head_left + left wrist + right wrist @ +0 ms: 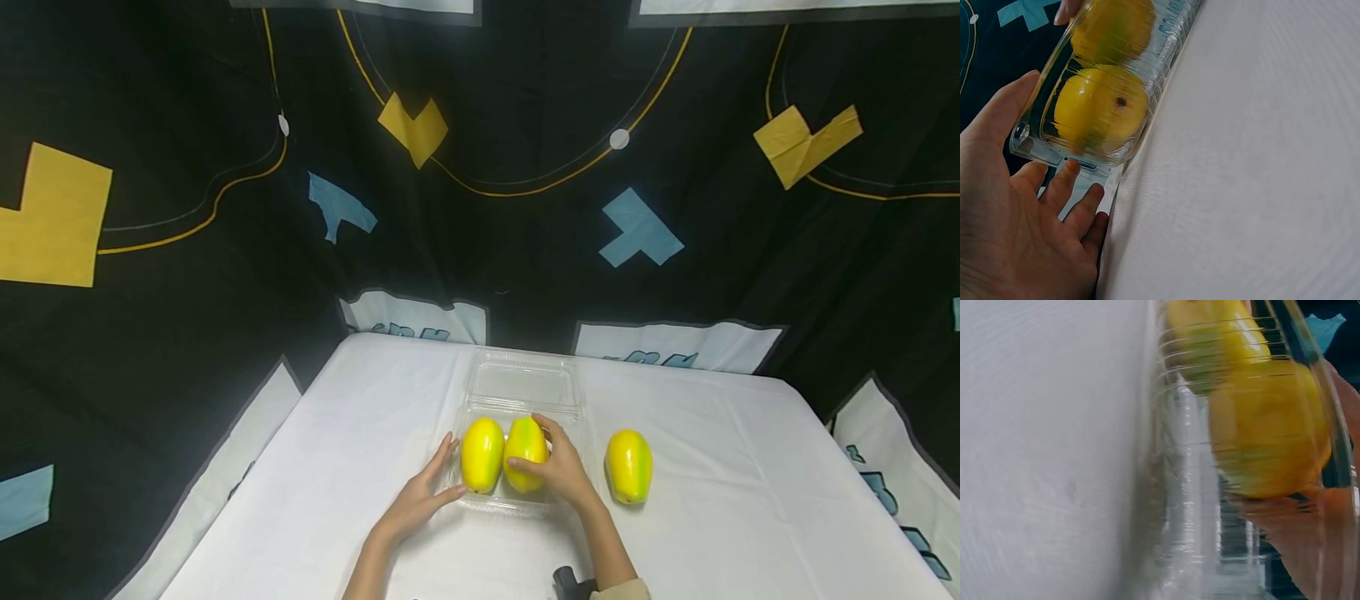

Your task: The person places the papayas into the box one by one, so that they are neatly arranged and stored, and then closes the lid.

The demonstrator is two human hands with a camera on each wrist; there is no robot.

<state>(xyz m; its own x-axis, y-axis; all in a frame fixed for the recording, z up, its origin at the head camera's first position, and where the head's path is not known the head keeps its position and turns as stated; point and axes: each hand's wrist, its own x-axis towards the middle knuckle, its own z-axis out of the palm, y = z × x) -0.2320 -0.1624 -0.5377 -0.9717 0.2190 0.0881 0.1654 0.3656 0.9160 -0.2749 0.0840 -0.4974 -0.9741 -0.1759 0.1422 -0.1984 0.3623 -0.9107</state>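
Observation:
A clear plastic clamshell container [513, 505] lies on the white table with its lid [523, 379] folded back. Inside it, side by side, are a left yellow-green oval fruit [482, 455] and a right yellow-green oval fruit [525, 444]. My right hand [564, 468] grips the right fruit, thumb on its near side and fingers at its far end. At the container's left side, my left hand [417, 500] rests with thumb and fingers spread. In the left wrist view, its thumb lies by the rim and its fingers [1088, 209] extend loosely below the wall.
A third yellow-green fruit [629, 467] lies on the table to the right of the container. White cloth [735, 500] covers the table. Behind it hangs a dark patterned curtain [525, 250]. A dark device [572, 581] sits at my right wrist.

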